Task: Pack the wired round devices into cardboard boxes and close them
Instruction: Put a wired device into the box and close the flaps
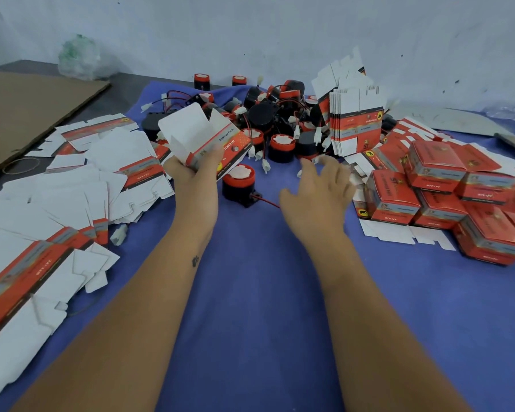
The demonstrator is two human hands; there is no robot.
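At the far left a brown cardboard sheet [27, 114] lies flat on the dark worktop [122, 93], with a crumpled clear plastic bag [78, 59] behind it against the pale wall. Nearer, a loose heap of flat unfolded boxes [72, 197], white inside with red and grey print, spreads over the left edge of the blue cloth [250, 292].

The left hand [191, 165] is raised above the cloth, its fingers and thumb curled round the lower part of an opened cardboard box [204, 135]; the box tilts to the left and its white top flaps stand open.

Just right of that hand one wired round device [238, 184], black with a red cap and white centre, sits on the cloth, a thin red wire trailing from its base toward the right. Behind it a pile of the same wired round devices [277, 123] lies tangled with red and black leads and white plugs.

The right hand [315, 197] hovers over the cloth with fingers spread and slightly bent, holding nothing, its fingertips near the front edge of the pile.

Behind it a stack of flat boxes [356, 123] stands on edge. At the far right, closed red boxes [446, 185] are piled together on the cloth.
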